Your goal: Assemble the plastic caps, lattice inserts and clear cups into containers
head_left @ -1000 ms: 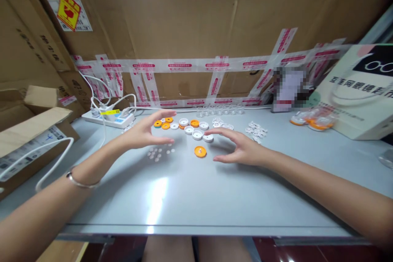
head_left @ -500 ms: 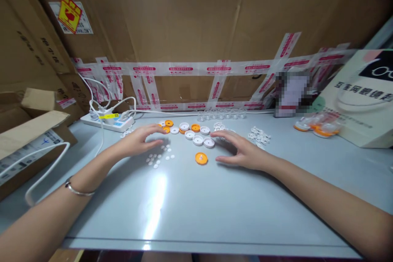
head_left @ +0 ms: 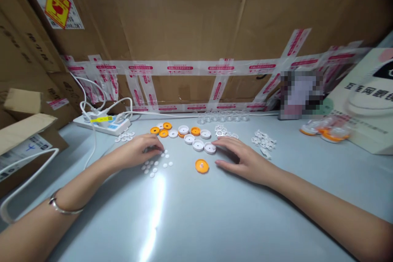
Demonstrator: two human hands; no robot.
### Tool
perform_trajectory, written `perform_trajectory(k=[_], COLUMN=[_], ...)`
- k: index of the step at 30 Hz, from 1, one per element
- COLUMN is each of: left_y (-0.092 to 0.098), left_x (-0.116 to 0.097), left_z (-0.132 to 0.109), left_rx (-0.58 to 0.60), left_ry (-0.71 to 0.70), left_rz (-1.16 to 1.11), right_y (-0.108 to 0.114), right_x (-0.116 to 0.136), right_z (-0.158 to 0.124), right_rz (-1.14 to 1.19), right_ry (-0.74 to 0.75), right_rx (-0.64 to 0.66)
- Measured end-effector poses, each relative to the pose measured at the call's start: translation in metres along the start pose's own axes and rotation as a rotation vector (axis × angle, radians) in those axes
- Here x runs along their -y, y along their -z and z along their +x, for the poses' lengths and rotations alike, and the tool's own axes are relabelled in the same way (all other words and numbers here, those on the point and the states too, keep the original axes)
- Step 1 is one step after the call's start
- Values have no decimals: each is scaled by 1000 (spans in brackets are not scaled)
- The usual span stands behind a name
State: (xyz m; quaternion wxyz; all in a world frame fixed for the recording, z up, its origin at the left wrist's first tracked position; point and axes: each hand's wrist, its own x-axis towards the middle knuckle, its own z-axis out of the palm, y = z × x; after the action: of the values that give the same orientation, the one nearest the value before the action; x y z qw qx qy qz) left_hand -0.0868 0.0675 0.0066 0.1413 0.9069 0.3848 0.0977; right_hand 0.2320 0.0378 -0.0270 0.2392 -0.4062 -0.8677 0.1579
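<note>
My left hand (head_left: 141, 150) is over the small white discs (head_left: 156, 163), thumb and fingertips drawn together at the discs' upper edge. Whatever is in that pinch is too small to make out. My right hand (head_left: 242, 157) holds nothing, its fingers and thumb apart. Its fingertips are at the edge of a round white cup-shaped part (head_left: 210, 148); I cannot tell if they touch it. An orange round part (head_left: 202, 166) with a small post in its middle lies left of the right thumb. Several white cups and orange rings (head_left: 167, 125) are grouped between and behind my hands.
Clear plastic domes (head_left: 224, 117) line the back. White small parts (head_left: 264, 141) are heaped at right, before orange-and-clear pieces (head_left: 333, 131) and a printed box (head_left: 365, 102). A power strip (head_left: 104, 125) with cables and an open carton (head_left: 27, 143) are at left.
My left hand has come down from the orange rings to the small white discs, and its fingers have closed together. My right hand stays open near the white cups. The view has shifted slightly.
</note>
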Motion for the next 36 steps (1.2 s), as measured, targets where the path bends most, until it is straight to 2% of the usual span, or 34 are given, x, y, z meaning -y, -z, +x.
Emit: perform_trajectory(k=[3,10,16,21,27,33,36], left_y=[0,1,-3,-2,3,6,6], left_x=[-2,2,2,3,5,8,9], left_z=[1,1,2,3,3,8,8], left_rx=[-26,23,-31,-18,28,61,84], left_ry=[7,49,35,-4,-51,20,7], left_rz=[21,-8,-44,69,110,29,43], right_y=[-2,-2,-1,-4,-20,-28,-28], right_x=[-2,-2,3,16,30,30,30], right_z=[-1,-3,-2,-3,-2,3,4], right_rz=[-5,12,24,33,128,197,217], right_ry=[24,75,122,168,130,52,26], right_rx=[-12,-75,-129,-176,-96,-54,-33])
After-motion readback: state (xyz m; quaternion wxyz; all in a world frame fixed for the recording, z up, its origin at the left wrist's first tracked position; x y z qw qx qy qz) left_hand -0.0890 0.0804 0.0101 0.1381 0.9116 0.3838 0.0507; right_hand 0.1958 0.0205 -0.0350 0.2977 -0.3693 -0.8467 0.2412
